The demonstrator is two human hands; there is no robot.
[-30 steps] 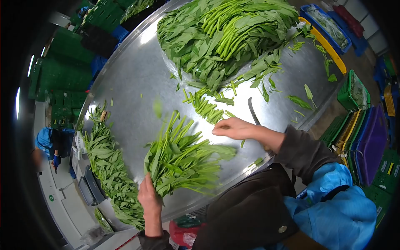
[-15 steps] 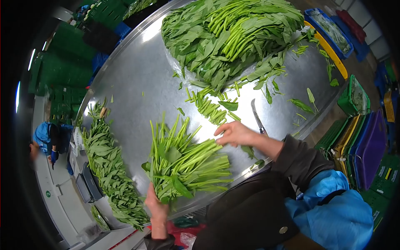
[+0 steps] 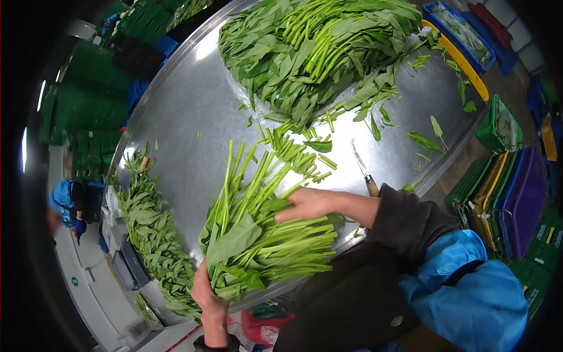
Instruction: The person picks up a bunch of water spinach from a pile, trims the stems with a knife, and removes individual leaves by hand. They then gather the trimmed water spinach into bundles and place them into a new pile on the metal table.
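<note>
A loose bunch of long-stemmed leafy greens [image 3: 275, 246], which look like water spinach, lies fanned out near the table's front edge. My left hand [image 3: 210, 296] grips its leafy end from the left. Over the upper stems reaches my right hand [image 3: 308, 203], its fingers stretched out and touching stems and a leaf; some fingertips are hidden among them. A small curved knife [image 3: 365, 171] with a wooden handle rests on the metal right of my right hand. Short cut stem pieces [image 3: 298, 159] are scattered beyond the bunch.
On the metal table [image 3: 182, 105] a large heap of greens [image 3: 316, 56] sits at the back on clear plastic. A row of laid-out greens [image 3: 153, 234] lines the left edge. Stacked crates [image 3: 519, 199] stand at the right. Another person [image 3: 69, 196] in blue is at far left.
My right hand has moved left from the cut stem ends onto the middle of the bunch. Several stems at the bunch's left now stand further up and apart. My left hand keeps its grip.
</note>
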